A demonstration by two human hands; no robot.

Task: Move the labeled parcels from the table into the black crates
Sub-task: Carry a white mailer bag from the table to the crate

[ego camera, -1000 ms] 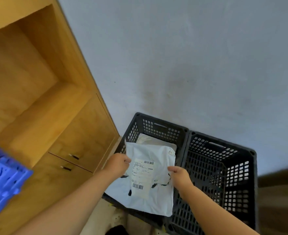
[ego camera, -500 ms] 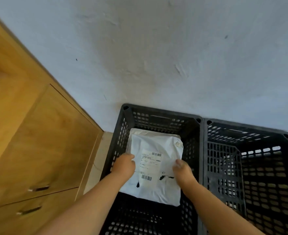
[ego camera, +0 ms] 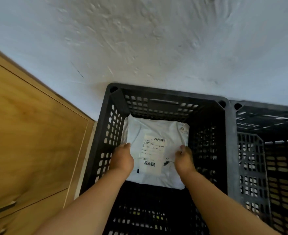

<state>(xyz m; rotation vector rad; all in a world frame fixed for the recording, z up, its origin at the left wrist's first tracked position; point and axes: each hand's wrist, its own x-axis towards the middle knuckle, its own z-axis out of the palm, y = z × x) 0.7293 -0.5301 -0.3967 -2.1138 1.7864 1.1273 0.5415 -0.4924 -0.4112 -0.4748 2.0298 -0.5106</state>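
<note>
Left hand [ego camera: 122,161] pinches the left edge of the white labeled parcel [ego camera: 154,150] and right hand [ego camera: 184,161] pinches its right edge, both holding it down inside the left black crate [ego camera: 165,95] toward the far wall, while the right black crate [ego camera: 265,107] looks empty.

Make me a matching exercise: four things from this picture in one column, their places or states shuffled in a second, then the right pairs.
1. white parcel
2. left hand
3. second black crate
4. wooden cabinet

a. right of the crate holding the parcel
b. label up, low inside a black crate
c. left of the crates
d. grips the parcel's left edge

Pairs: 1-b, 2-d, 3-a, 4-c
</note>
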